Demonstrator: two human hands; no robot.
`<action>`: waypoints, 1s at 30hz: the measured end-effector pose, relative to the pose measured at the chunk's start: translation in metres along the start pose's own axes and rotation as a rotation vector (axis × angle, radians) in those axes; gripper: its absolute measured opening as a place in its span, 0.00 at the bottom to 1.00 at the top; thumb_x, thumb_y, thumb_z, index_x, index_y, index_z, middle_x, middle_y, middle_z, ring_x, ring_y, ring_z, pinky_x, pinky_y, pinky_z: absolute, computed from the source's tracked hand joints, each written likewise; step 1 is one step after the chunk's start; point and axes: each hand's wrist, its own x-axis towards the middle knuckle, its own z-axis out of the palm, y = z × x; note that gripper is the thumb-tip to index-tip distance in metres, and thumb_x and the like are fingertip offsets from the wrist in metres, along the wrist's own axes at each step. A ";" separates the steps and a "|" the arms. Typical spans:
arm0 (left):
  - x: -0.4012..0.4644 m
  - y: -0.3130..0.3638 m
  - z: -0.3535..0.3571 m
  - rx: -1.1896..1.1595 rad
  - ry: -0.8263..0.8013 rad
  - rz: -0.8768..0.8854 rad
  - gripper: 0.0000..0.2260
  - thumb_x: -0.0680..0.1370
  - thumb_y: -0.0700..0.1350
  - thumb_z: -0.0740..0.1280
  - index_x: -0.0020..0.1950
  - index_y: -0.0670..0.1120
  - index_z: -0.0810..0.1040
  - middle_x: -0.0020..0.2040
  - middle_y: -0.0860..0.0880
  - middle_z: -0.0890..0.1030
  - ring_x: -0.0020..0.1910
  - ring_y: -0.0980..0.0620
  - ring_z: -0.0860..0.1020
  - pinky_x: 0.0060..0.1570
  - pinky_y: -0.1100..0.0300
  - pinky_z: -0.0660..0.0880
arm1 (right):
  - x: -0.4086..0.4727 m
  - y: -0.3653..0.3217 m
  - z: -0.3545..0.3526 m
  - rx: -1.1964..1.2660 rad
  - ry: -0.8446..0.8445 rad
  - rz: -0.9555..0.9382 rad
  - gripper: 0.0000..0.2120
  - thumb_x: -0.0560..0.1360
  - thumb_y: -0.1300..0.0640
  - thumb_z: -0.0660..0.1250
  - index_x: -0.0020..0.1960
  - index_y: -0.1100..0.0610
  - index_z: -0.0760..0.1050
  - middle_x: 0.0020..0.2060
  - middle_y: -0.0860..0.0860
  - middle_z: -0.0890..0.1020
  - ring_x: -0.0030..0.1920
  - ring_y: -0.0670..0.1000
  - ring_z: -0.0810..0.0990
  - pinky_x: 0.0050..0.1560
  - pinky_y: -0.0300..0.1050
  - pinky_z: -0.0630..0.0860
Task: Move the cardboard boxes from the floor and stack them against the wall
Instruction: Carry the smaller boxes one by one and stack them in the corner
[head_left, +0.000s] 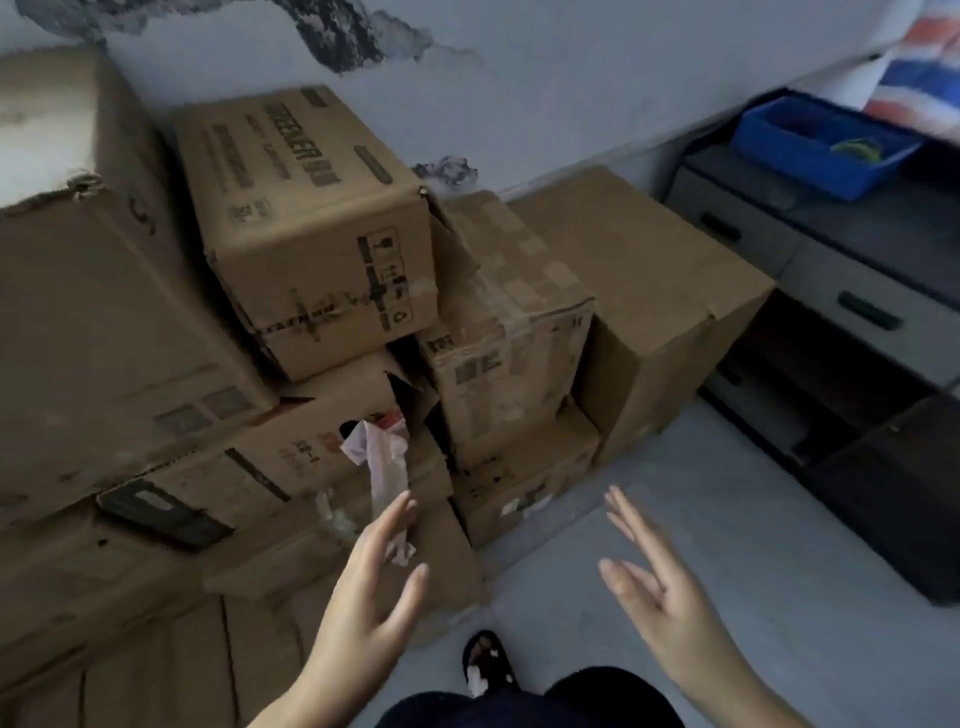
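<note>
Cardboard stack: pretty much the whole left and centre of the frame is brown cardboard boxes (156, 364) piled up against the pale wall (545, 93), which has dark peeling patches up top.
Top box: a printed box (311, 223) sits highest in the upper middle, tilted a bit, black lettering and handling symbols on its faces.
Big box: a large plain box (104, 322) fills the left edge, with a torn corner near the upper left.
Taped box: just right of the printed one is a taped box (509, 312) with shiny clear tape over it, stacked on a smaller box (524, 483) on the floor.
Tall box: a plain tall box (649, 291) stands right of centre, on the grey floor (701, 545).
Torn bit: a strip of white paper (382, 457) hangs out of a ripped box in the lower middle.
Left hand: the left hand (363, 587) hangs in the air at bottom centre, fingers straight and spread, gripping nothing, in front of the hanging paper.
Right hand: the right hand (660, 587) is lower right of centre, fingers also spread loose, empty, over the floor.
Right side: a grey drawer cabinet (831, 270) with a blue tray (810, 150) on top, upper right.
Bottom edge: a dark slipper (488, 665) with white spots.
</note>
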 end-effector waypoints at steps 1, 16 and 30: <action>-0.007 0.002 0.010 -0.024 -0.037 0.002 0.26 0.73 0.55 0.63 0.64 0.78 0.58 0.66 0.72 0.67 0.67 0.68 0.66 0.63 0.67 0.68 | -0.022 0.007 -0.003 0.011 0.045 0.014 0.32 0.63 0.23 0.60 0.66 0.23 0.56 0.69 0.29 0.65 0.70 0.34 0.63 0.66 0.39 0.68; -0.145 0.093 0.226 -0.230 -0.924 0.206 0.22 0.66 0.60 0.62 0.57 0.79 0.66 0.60 0.68 0.75 0.60 0.66 0.75 0.57 0.66 0.72 | -0.382 0.069 -0.042 0.290 1.220 0.410 0.26 0.76 0.64 0.64 0.66 0.41 0.66 0.56 0.32 0.78 0.57 0.35 0.77 0.48 0.25 0.72; -0.331 0.195 0.433 -0.033 -1.866 0.525 0.25 0.71 0.45 0.62 0.55 0.77 0.69 0.54 0.66 0.78 0.55 0.63 0.78 0.53 0.73 0.72 | -0.568 0.098 -0.005 0.517 2.172 0.668 0.26 0.75 0.65 0.65 0.66 0.41 0.66 0.54 0.30 0.78 0.54 0.34 0.78 0.45 0.23 0.71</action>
